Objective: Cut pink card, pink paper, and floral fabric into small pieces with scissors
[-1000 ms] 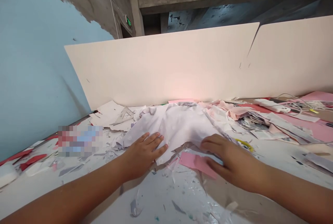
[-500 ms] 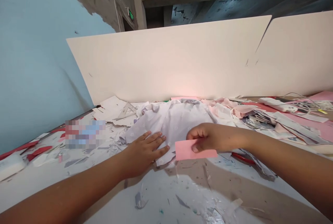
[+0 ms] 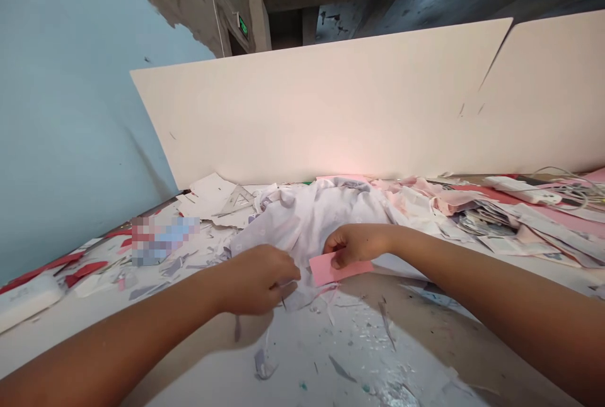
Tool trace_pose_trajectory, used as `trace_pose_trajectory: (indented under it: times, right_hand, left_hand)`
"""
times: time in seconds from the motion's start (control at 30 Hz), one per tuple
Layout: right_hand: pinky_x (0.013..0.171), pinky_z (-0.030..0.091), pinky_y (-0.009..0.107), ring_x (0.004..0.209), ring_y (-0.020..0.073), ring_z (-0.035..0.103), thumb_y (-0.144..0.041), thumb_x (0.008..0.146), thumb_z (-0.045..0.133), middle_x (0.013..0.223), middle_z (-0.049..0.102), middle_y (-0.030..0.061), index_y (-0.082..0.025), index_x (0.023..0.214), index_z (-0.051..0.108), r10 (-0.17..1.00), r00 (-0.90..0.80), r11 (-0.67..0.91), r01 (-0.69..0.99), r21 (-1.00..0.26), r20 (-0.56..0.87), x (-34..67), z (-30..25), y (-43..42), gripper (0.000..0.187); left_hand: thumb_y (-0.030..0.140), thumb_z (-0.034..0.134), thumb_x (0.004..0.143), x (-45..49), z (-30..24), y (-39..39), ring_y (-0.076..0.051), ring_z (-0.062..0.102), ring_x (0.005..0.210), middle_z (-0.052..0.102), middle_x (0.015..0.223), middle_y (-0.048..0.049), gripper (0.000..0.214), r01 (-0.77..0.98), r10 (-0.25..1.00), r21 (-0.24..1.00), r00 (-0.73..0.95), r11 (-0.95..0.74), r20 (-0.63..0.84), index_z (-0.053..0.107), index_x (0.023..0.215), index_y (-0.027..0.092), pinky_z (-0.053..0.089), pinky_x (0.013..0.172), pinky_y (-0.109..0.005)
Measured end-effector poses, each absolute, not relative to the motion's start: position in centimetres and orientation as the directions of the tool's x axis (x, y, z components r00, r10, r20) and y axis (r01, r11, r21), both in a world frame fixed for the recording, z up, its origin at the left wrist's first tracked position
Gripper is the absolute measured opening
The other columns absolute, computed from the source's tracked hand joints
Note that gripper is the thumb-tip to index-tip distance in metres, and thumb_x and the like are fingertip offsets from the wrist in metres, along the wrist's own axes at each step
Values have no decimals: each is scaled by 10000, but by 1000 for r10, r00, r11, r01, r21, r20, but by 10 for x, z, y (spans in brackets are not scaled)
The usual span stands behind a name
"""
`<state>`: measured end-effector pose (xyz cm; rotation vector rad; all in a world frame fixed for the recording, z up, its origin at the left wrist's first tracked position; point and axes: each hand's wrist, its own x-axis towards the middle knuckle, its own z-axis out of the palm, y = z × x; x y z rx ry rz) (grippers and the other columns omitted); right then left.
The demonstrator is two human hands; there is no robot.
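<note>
A crumpled whitish cloth (image 3: 340,208) lies in a heap on the white table (image 3: 302,350), in the middle of the view. At its near left edge my left hand (image 3: 258,278) is closed, its fingers curled and pinching the cloth's edge; the fingertips are partly hidden. My right hand (image 3: 354,246) grips a small rectangular piece of pink paper (image 3: 326,268) between thumb and fingers. The pink paper is slightly tilted, just over the cloth's near edge. A short gap separates it from my left hand.
Paper and fabric scraps (image 3: 179,265) litter the table's left side, near a clear set square (image 3: 236,199). Stacked paper strips (image 3: 489,221) and a white power strip (image 3: 522,189) lie right. A pale upright panel (image 3: 331,111) closes off the back; a blue wall (image 3: 70,111) stands left.
My left hand has gone from lying flat with spread fingers to curled at the cloth's edge. My right hand has brought the pink paper a little left and tilted it.
</note>
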<state>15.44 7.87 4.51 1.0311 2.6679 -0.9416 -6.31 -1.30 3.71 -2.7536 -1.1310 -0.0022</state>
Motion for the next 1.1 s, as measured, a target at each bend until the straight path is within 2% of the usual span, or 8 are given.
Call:
trace_pose_trajectory:
  times: [0.2, 0.43, 0.63, 0.8, 0.87, 0.93, 1.03, 1.1]
  right_hand:
    - [561, 339, 212, 723, 147, 500, -313, 641, 552, 775, 571, -28, -228, 811, 623, 585, -752, 605, 655, -453, -305, 142, 51, 83, 203]
    - [470, 356, 216, 538, 130, 523, -276, 630, 552, 614, 557, -13, -188, 759, 604, 673, -674, 524, 726, -446, -305, 154, 33, 96, 164]
    - [444, 394, 194, 488, 124, 571, -297, 710, 497, 527, 557, -5, -162, 764, 535, 775, -573, 382, 762, -524, -268, 181, 26, 94, 150]
    - [456, 379, 182, 467, 98, 549, -307, 709, 499, 530, 566, -12, -167, 771, 535, 877, -467, 349, 783, -514, -116, 181, 3, 88, 158]
    - [441, 362, 183, 456, 89, 531, -308, 710, 488, 570, 573, -12, -171, 752, 529, 897, -439, 362, 789, -497, -44, 179, -5, 86, 149]
    - [444, 349, 184, 480, 88, 530, -299, 704, 489, 607, 584, -11, -176, 728, 524, 904, -428, 385, 793, -473, 17, 178, -10, 85, 130]
    - [460, 333, 182, 550, 98, 542, -282, 683, 513, 650, 600, -10, -183, 729, 513, 902, -421, 418, 806, -418, 90, 180, -12, 82, 109]
    - [460, 312, 192, 585, 116, 545, -298, 678, 523, 680, 608, -1, -186, 795, 503, 901, -412, 431, 825, -365, 133, 181, -11, 80, 163]
  left_hand:
    - [186, 357, 761, -34, 18, 15, -155, 506, 742, 573, 811, -25, 203, 792, 760, 49, 563, -608, 325, 529, 870, 191, 377, 662, -276]
    - [290, 389, 755, -33, -14, 33, -148, 478, 691, 536, 776, -17, 153, 834, 884, 293, 428, -467, 189, 502, 783, 190, 361, 589, -259]
    - [315, 400, 747, -34, -12, 34, -127, 451, 633, 518, 731, 5, 160, 821, 904, 379, 397, -428, 162, 502, 775, 197, 330, 537, -242]
    - [335, 409, 750, -35, -13, 36, -120, 447, 598, 509, 693, 15, 169, 811, 918, 436, 381, -389, 110, 495, 807, 201, 323, 502, -229]
    - [329, 411, 752, -35, -10, 37, -121, 457, 596, 513, 701, 13, 173, 820, 909, 400, 404, -409, 100, 494, 841, 204, 329, 499, -230]
    - [306, 416, 751, -33, -6, 36, -132, 468, 621, 518, 741, -4, 166, 832, 872, 261, 466, -490, 153, 507, 846, 204, 345, 520, -245]
    - [230, 413, 749, -27, -1, 36, -168, 487, 752, 532, 852, -44, 154, 758, 728, -9, 629, -652, 272, 543, 823, 194, 383, 634, -290]
    - [171, 388, 758, -25, -2, 37, -179, 489, 862, 550, 952, -54, 192, 662, 620, -73, 731, -746, 286, 559, 844, 196, 389, 737, -309]
